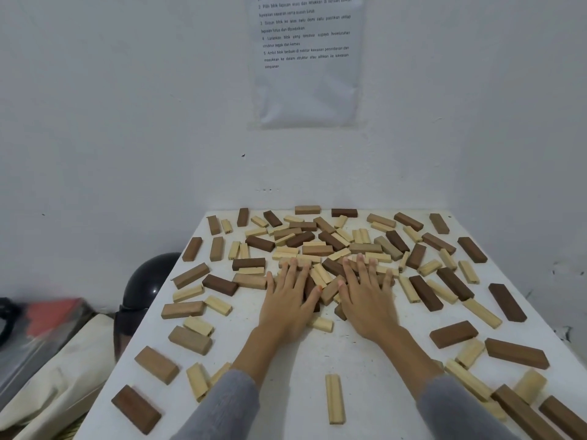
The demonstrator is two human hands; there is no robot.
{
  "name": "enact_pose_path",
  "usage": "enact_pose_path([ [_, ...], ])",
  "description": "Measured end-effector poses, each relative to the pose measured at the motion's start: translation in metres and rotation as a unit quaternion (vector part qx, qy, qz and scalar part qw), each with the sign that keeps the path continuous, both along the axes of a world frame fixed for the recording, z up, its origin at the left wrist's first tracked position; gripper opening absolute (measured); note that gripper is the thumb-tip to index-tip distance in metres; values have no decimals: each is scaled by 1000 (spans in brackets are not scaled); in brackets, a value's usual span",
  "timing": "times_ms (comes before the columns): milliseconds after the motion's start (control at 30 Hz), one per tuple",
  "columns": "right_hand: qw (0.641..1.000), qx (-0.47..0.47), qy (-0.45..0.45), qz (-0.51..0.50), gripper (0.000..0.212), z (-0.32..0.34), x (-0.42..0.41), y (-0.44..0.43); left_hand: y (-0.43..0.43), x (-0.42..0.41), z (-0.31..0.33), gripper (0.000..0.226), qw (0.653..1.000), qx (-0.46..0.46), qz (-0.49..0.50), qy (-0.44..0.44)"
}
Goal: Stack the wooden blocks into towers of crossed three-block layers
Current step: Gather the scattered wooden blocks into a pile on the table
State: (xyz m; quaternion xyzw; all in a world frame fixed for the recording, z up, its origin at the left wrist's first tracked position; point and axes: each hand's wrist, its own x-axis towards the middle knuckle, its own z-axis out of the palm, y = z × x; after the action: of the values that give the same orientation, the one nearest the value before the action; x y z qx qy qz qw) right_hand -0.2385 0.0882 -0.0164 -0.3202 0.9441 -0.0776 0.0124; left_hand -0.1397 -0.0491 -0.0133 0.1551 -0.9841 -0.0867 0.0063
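Wooden blocks [317,249]: pale, mid-brown and dark brown pieces, scattered loose all over the bench – thickest in a jumbled heap at its middle and far half, where some overlap. No tower stands yet.
Left hand [289,301]: palm down on the near edge of the heap, fingers straight and spread; grip open, holding nothing.
Right hand [365,300]: just beside the left, also flat on the heap with fingers spread; grip open, fingertips touching the blocks.
Lone pale block [335,398]: lies lengthwise on the near bench, between the two forearms.
Sleeves [230,404]: grey, down to the forearms.
Bench [317,357]: white, scuffed top, set against a white wall.
Printed sheet [306,58]: fixed to the wall above.
Dark helmet [149,281]: beside the bench's left edge.
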Motion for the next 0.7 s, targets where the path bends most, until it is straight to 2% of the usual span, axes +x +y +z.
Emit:
enact_pose_path([
  [67,998,-36,-48,1,56,5,-4,-1,-3,1,8,61,999,41,-10,-14],
  [100,994,-74,-81,1,55,10,-5,0,-3,3,14,48,994,112,-2,13],
  [167,978,-169,-120,6,53,19,-1,3,-3,10,29,46,965,247,28,89],
  [200,972,-205,-118,12,51,23,5,4,-4,15,34,47,955,269,34,122],
  [300,957,-263,-114,43,47,30,38,3,-4,41,41,49,959,234,37,157],
  [367,954,-262,-126,69,48,29,65,1,-5,65,43,50,961,203,50,179],
  [467,971,-180,-107,116,56,19,100,0,-8,107,41,56,967,156,91,179],
  [533,979,-131,-67,140,74,7,114,-1,-11,138,37,65,972,131,132,145],
  [633,985,-84,-34,145,88,-4,120,-6,-19,177,23,84,976,70,174,113],
  [700,986,-69,-16,152,97,-6,121,-12,-24,193,12,88,974,34,205,87],
])
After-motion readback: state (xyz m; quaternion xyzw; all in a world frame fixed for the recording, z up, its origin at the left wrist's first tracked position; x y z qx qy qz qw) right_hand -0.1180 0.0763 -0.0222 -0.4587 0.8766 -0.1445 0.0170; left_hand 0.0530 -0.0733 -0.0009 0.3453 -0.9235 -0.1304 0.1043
